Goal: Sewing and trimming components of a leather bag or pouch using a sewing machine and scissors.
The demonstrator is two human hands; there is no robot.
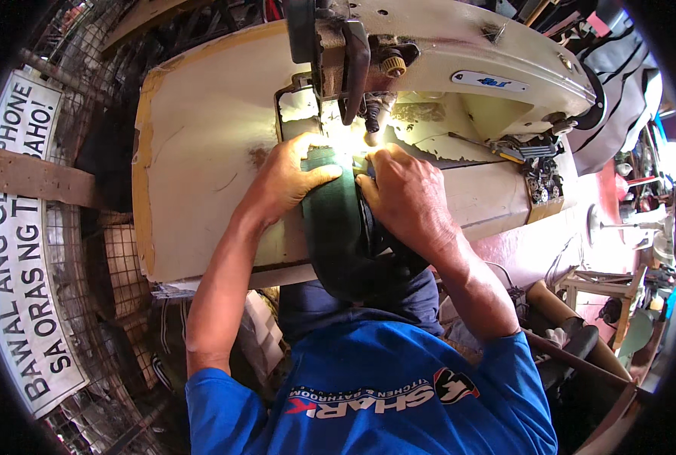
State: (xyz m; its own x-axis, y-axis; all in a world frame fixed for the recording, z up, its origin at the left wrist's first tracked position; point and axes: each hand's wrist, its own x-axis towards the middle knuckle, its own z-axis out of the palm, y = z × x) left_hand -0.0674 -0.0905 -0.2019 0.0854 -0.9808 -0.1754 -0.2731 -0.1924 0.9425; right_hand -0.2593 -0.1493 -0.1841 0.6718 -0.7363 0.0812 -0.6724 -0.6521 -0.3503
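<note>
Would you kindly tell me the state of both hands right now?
Left hand: closed on the green piece, thumb on top.
Right hand: curled at the piece's right side; whether it grips cannot be told.

Fabric piece (pixel 329 231): dark green. Sewing machine (pixel 436 30): cream-beige; knob (pixel 393 67) brass-yellow. Badge (pixel 468 78): white, blue marking (pixel 495 82). Tabletop (pixel 201 174): cream, tan edging (pixel 142 197). Shirt (pixel 345 349): bright blue, white-and-red print (pixel 357 408). Sign (pixel 28 258): white, black lettering (pixel 43 334). Trousers (pixel 300 305): dark navy.
</note>
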